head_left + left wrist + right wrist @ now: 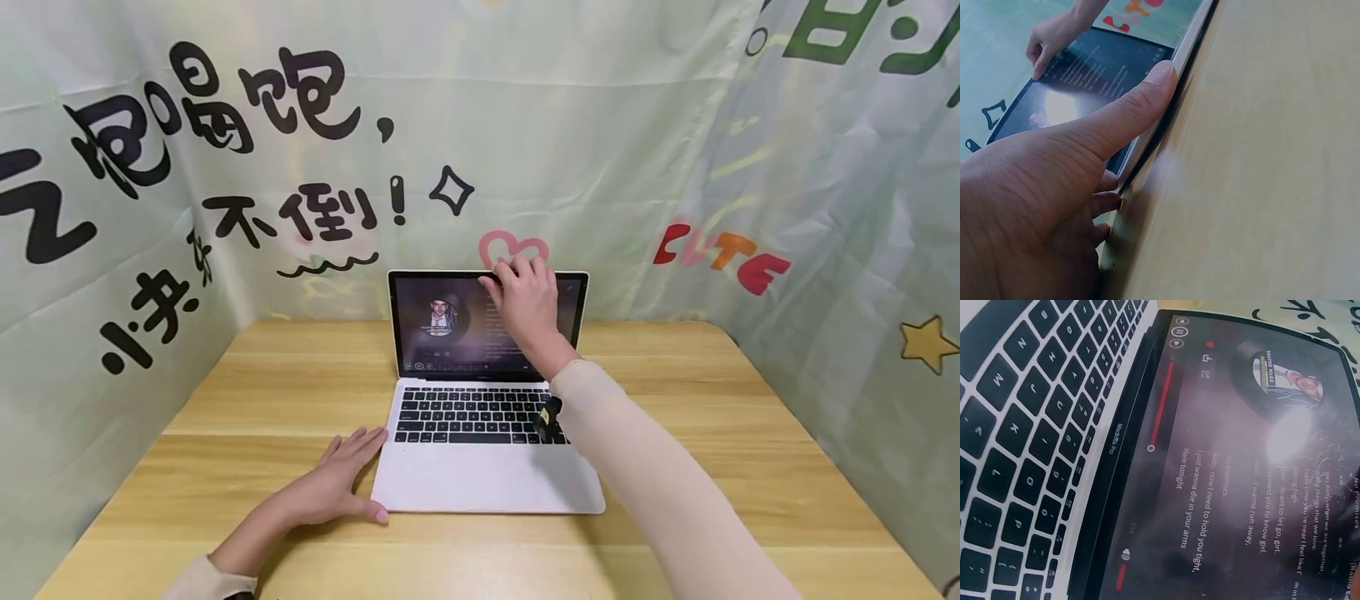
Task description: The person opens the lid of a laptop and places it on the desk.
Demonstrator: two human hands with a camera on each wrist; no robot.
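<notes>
A silver laptop (487, 479) stands unfolded on the wooden table, its screen (472, 342) lit and tilted back slightly. My right hand (528, 304) holds the top edge of the screen, thumb on the front face and fingers bent over the edge. My left hand (330, 483) rests at the front left corner of the laptop base, fingers extended along its side. In the left wrist view, the left thumb (1141, 103) lies along the front edge. A music player with song lyrics fills the display (1229, 412), beside the black keyboard (1025, 425).
The wooden table (285, 392) extends around the laptop on both sides. Pale cloth (600, 158) printed with characters, a heart and a star hangs behind and along both sides. The right sleeve (660, 475) passes over the laptop's right edge.
</notes>
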